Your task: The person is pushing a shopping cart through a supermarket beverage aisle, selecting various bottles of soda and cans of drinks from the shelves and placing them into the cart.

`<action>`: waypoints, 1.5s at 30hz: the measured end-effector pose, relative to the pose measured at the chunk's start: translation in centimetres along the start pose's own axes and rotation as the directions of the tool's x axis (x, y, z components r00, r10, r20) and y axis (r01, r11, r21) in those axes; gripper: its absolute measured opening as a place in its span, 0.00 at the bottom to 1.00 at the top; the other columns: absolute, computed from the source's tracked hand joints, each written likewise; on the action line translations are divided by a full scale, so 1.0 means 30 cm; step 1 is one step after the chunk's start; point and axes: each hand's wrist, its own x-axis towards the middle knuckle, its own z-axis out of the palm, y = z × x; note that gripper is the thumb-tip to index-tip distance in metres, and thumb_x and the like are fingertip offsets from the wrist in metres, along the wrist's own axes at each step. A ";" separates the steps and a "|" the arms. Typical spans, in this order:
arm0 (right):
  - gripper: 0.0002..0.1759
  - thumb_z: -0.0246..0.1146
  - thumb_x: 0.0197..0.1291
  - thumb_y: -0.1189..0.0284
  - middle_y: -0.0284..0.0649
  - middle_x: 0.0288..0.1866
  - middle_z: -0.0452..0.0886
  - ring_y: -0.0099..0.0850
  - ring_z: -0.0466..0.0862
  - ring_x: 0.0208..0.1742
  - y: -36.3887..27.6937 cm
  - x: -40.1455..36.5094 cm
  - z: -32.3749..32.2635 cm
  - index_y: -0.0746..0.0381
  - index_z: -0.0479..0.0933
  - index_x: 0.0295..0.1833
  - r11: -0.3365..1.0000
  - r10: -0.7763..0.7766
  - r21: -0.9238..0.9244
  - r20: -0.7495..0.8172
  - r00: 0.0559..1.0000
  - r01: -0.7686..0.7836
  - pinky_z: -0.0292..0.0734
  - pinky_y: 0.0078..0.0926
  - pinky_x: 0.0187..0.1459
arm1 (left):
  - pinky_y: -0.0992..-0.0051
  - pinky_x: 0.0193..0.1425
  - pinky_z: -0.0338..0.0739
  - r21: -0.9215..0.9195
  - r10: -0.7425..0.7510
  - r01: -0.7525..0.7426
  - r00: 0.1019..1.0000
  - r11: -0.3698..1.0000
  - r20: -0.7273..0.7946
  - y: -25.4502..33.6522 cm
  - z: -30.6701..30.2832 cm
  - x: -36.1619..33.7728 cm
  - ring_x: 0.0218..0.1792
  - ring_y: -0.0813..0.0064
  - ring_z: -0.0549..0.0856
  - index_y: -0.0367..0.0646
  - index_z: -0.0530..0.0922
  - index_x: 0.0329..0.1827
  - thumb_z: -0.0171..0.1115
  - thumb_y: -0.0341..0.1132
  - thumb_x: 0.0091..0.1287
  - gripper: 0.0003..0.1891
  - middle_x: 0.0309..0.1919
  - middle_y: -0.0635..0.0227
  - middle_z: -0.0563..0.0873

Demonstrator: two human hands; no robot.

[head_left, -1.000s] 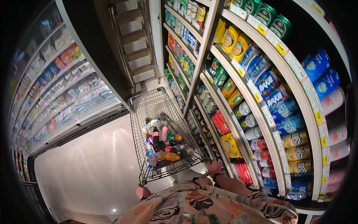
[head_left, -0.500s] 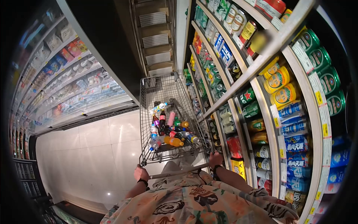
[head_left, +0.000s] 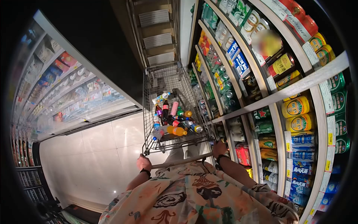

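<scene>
Between the shelves point(head_left: 257, 101), our cart point(head_left: 161, 79): grey wire mesh, basket widening toward us, plastic bottles point(head_left: 176, 130) heaped loosely at its near end, caps pointing several ways. Left hand point(head_left: 144, 163) closed round the left end of the pale handle point(head_left: 179, 162); right hand point(head_left: 219, 148) grips the right end, both our forearms reaching forward. Cart's long axis runs away from us, front toward the steps point(head_left: 156, 40).

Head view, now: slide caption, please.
Both hands on the handle of a cart of bottles, beside shelves of drink cans.
</scene>
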 end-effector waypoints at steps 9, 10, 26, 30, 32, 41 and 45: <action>0.17 0.65 0.70 0.62 0.52 0.38 0.88 0.51 0.88 0.40 -0.269 0.168 0.004 0.67 0.82 0.43 0.999 0.025 -0.035 -0.004 1.000 -0.026 0.84 0.52 0.42 | 0.48 0.47 0.82 -0.072 0.020 -0.021 1.000 0.997 -0.017 0.147 -0.133 0.305 0.43 0.39 0.88 0.38 0.81 0.43 0.49 0.33 0.72 0.12 0.37 0.43 0.89; 0.17 0.65 0.70 0.62 0.52 0.38 0.88 0.51 0.88 0.40 -0.291 0.187 0.006 0.67 0.82 0.43 0.999 0.030 -0.043 0.003 1.000 -0.030 0.84 0.52 0.42 | 0.48 0.47 0.81 -0.071 0.033 -0.035 0.999 0.997 -0.025 0.159 -0.142 0.337 0.43 0.39 0.88 0.37 0.81 0.43 0.49 0.33 0.73 0.12 0.37 0.43 0.89; 0.16 0.66 0.67 0.61 0.54 0.36 0.87 0.54 0.87 0.41 -0.572 0.472 -0.007 0.66 0.83 0.42 1.000 -0.004 0.013 -0.092 0.996 0.006 0.82 0.53 0.45 | 0.48 0.53 0.81 -0.061 0.016 -0.013 0.998 0.998 0.057 0.406 -0.284 0.644 0.48 0.39 0.87 0.38 0.80 0.45 0.46 0.38 0.75 0.15 0.42 0.42 0.89; 0.16 0.66 0.67 0.59 0.53 0.39 0.88 0.53 0.88 0.44 -0.594 0.518 -0.033 0.63 0.84 0.43 0.999 0.039 0.021 -0.046 0.998 -0.038 0.81 0.55 0.48 | 0.48 0.53 0.81 -0.084 0.006 -0.002 0.999 0.996 0.042 0.444 -0.301 0.660 0.48 0.39 0.88 0.39 0.81 0.46 0.46 0.37 0.74 0.15 0.41 0.42 0.89; 0.16 0.66 0.66 0.59 0.52 0.40 0.89 0.53 0.88 0.47 -0.615 0.530 -0.050 0.62 0.85 0.42 0.997 0.058 0.050 -0.030 0.998 -0.056 0.81 0.55 0.50 | 0.48 0.53 0.82 -0.093 0.000 0.004 0.999 0.996 0.048 0.453 -0.295 0.673 0.48 0.39 0.88 0.39 0.81 0.46 0.46 0.37 0.74 0.15 0.42 0.42 0.89; 0.17 0.65 0.67 0.58 0.54 0.42 0.88 0.54 0.88 0.47 -0.620 0.599 -0.036 0.63 0.84 0.45 0.999 -0.001 0.042 -0.100 0.995 0.006 0.82 0.54 0.50 | 0.49 0.54 0.82 -0.085 -0.020 0.025 0.998 0.996 0.068 0.488 -0.285 0.694 0.49 0.40 0.88 0.39 0.81 0.48 0.46 0.38 0.75 0.15 0.43 0.44 0.89; 0.17 0.65 0.67 0.58 0.54 0.42 0.88 0.54 0.88 0.46 -0.615 0.629 -0.058 0.63 0.84 0.45 1.000 0.012 0.017 -0.076 0.997 -0.010 0.82 0.54 0.50 | 0.49 0.53 0.82 -0.089 -0.020 0.025 0.998 0.996 0.053 0.506 -0.258 0.685 0.48 0.41 0.88 0.40 0.81 0.47 0.46 0.38 0.76 0.15 0.43 0.45 0.89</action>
